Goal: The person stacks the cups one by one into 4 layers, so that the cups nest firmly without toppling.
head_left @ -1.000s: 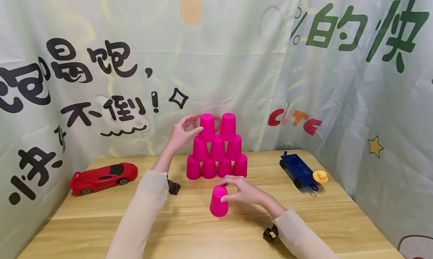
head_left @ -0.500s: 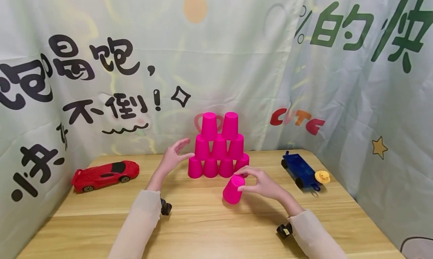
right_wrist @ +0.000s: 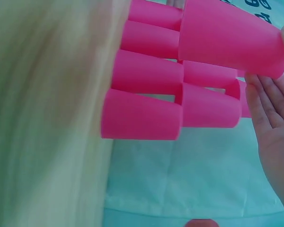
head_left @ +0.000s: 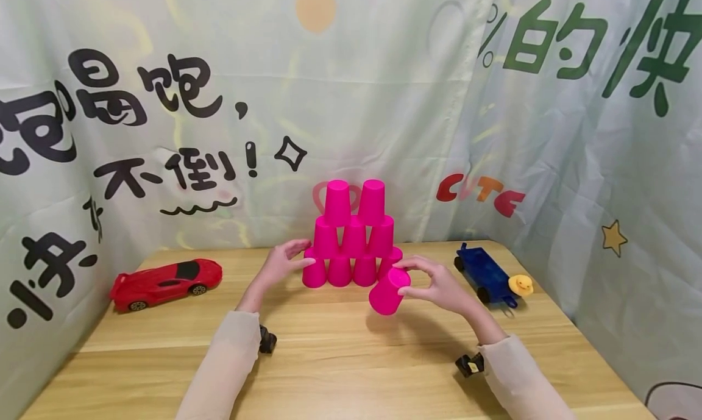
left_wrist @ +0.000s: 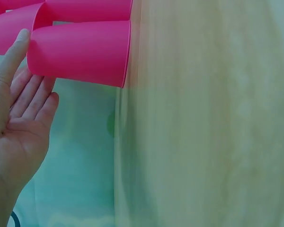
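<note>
A pyramid of upside-down pink cups (head_left: 353, 240) stands at the back middle: several in the bottom row, three above, two on top. My right hand (head_left: 439, 286) pinches a single pink cup (head_left: 388, 297) near its base, thumb on the near side. That cup tilts, mouth down and to the left, above the table in front of the pyramid's right end. In the right wrist view the held cup (right_wrist: 232, 40) overlaps the stack. My left hand (head_left: 280, 266), fingers extended, is beside the bottom-left cup (left_wrist: 80, 54), thumb tip close to its upper end in the left wrist view.
On the left of the wooden table (head_left: 329, 371) lies a red toy car (head_left: 167, 284). A blue toy cart (head_left: 485, 277) with a yellow duck (head_left: 520, 284) stands at the right. Printed curtains (head_left: 373, 121) hang behind and at both sides.
My left hand has come down from the top-left cup to the bottom row. My right hand has lifted the single cup, tilted it and carried it right and toward the pyramid.
</note>
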Demonstrator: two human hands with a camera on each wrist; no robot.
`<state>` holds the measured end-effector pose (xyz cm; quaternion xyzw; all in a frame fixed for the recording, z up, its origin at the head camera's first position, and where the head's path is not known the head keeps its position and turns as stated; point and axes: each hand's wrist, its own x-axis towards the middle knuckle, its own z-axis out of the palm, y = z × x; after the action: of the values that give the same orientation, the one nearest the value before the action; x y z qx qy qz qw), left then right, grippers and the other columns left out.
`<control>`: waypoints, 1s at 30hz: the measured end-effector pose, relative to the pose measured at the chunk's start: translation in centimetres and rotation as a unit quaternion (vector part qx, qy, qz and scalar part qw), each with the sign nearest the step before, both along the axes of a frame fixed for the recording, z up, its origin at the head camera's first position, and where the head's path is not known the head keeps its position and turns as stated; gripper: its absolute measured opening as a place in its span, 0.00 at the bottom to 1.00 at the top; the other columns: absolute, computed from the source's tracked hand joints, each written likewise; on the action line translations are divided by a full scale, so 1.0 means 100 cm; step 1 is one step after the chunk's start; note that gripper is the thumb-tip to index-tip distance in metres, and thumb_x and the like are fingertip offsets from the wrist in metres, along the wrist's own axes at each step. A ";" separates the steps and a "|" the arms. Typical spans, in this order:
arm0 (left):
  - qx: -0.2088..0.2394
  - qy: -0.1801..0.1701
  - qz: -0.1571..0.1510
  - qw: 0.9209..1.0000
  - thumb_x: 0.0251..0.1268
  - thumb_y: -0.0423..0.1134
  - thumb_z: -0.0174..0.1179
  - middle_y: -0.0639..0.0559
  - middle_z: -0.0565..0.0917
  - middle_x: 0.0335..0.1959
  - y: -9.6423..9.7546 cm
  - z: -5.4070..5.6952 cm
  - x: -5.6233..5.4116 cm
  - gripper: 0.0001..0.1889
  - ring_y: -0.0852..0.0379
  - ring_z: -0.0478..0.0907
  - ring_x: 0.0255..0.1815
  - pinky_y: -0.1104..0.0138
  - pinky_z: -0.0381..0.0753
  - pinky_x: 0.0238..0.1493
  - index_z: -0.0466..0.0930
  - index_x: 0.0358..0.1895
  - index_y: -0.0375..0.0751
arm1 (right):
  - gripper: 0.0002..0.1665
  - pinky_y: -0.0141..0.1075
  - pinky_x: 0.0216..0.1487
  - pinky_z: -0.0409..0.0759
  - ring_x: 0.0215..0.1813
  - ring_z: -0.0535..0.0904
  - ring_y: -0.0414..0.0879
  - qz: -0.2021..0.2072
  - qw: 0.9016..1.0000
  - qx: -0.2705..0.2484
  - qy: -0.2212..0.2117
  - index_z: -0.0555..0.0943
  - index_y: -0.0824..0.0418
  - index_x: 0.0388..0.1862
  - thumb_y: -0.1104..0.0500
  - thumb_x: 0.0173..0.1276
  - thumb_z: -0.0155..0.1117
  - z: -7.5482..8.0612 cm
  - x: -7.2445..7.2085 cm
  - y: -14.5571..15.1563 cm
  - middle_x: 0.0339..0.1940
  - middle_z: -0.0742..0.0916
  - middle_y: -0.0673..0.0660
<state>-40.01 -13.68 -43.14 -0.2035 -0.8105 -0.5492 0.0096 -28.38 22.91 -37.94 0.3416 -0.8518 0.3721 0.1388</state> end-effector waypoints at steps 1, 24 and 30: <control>-0.004 0.001 0.002 1.000 0.58 0.40 0.70 0.35 0.75 0.66 0.000 0.000 0.000 0.32 0.39 0.69 0.71 0.48 0.69 0.72 0.71 0.65 0.31 | 0.26 0.33 0.55 0.83 0.54 0.80 0.37 -0.001 1.000 -0.006 0.003 0.81 0.59 0.56 0.61 0.57 0.75 0.002 0.000 0.001 0.52 0.87 0.56; -0.037 0.007 0.012 0.999 0.60 0.40 0.69 0.34 0.79 0.61 0.000 0.000 -0.001 0.28 0.38 0.74 0.67 0.49 0.73 0.68 0.75 0.61 0.30 | 0.26 0.23 0.57 0.80 0.56 0.80 0.38 -0.009 0.940 -0.314 0.132 0.74 0.75 0.60 0.70 0.63 0.66 0.111 -0.048 -0.027 0.52 0.83 0.43; -0.038 0.010 0.017 0.999 0.57 0.42 0.71 0.36 0.81 0.60 0.001 0.000 -0.001 0.28 0.40 0.76 0.65 0.51 0.75 0.67 0.77 0.60 0.33 | 0.25 0.24 0.56 0.81 0.57 0.79 0.40 -0.022 0.946 -0.317 0.063 0.76 0.64 0.61 0.61 0.66 0.67 0.139 -0.070 -0.040 0.53 0.83 0.46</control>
<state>-40.09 -13.55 -43.10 -0.1958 -0.8339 -0.5156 0.0190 -35.43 18.95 -24.04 0.2834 -0.6865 0.5978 0.3018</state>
